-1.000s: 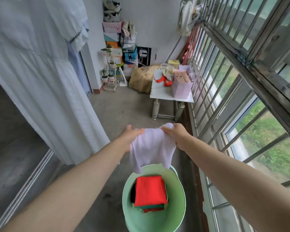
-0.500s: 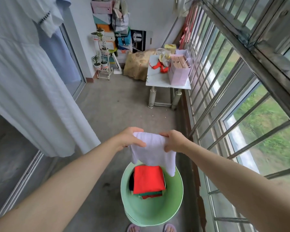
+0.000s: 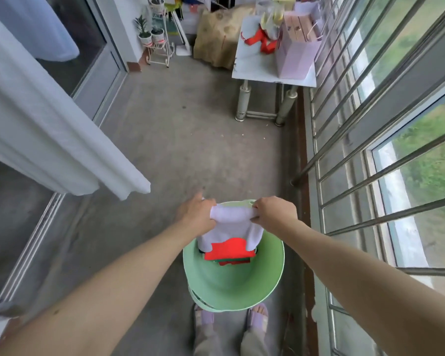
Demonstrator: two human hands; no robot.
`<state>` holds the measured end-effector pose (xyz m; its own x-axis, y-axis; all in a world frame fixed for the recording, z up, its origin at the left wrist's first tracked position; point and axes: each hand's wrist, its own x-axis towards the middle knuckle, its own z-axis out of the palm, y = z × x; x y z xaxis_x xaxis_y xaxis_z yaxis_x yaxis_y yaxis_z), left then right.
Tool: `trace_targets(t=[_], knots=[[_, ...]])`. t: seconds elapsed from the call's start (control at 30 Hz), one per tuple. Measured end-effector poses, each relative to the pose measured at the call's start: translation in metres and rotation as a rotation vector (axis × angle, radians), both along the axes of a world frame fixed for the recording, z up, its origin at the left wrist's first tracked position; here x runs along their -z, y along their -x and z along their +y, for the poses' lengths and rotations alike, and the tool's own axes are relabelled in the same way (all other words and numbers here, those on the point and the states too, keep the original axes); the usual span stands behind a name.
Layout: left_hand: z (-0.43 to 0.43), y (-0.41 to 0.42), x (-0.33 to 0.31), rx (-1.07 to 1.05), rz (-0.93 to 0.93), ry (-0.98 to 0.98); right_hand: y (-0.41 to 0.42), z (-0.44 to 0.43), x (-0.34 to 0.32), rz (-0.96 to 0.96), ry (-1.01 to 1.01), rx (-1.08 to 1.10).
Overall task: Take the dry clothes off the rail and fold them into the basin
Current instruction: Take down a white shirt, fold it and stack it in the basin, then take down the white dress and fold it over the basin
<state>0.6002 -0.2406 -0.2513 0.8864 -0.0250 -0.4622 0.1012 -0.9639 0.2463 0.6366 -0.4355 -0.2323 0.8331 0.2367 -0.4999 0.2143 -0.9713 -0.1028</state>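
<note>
White cloth [image 3: 230, 228], pinched at its top corners by left hand [image 3: 197, 214] and right hand [image 3: 274, 213], may unfold crookedly over the red stack [image 3: 228, 250] in the basin [image 3: 231, 286].

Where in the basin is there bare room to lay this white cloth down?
The near half of the green basin, toward the feet, is bare. The far half holds the red folded stack, which the white cloth already overhangs.
</note>
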Motion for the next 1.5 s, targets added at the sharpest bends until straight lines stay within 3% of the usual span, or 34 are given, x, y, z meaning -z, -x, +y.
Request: trace_targets(t=[0.23,0.4,0.63,0.73,0.93,1.0,1.17,1.27,1.4,1.5], knots=[[-0.01,-0.001,0.077,0.053,0.104,-0.105,0.006,-0.011,0.09,0.127,-0.058,0.111],[-0.008,-0.017,0.139,0.023,0.115,0.176,-0.003,-0.013,0.145,0.298,-0.271,0.269],[-0.009,-0.028,0.208,-0.052,-0.186,0.296,-0.018,-0.022,0.227,0.096,-0.578,0.331],[-0.014,-0.02,0.251,-0.023,-0.251,0.321,-0.012,-0.027,0.278,0.056,-0.573,0.343],[-0.03,0.024,0.382,-0.035,0.274,0.257,0.022,-0.039,0.393,0.513,-0.451,0.367],[-0.037,0.031,0.408,-0.048,0.35,0.286,0.03,-0.038,0.417,0.582,-0.454,0.344],[-0.044,0.03,0.431,-0.095,0.361,0.327,0.039,-0.033,0.448,0.653,-0.485,0.296],[-0.039,0.019,0.434,-0.167,0.271,0.358,0.029,-0.032,0.447,0.568,-0.492,0.311],[-0.038,-0.012,0.434,-0.378,0.203,0.457,0.008,-0.034,0.443,0.526,-0.542,0.48],[-0.04,-0.033,0.429,-0.612,0.337,0.566,-0.001,-0.035,0.441,0.549,-0.598,0.543]])
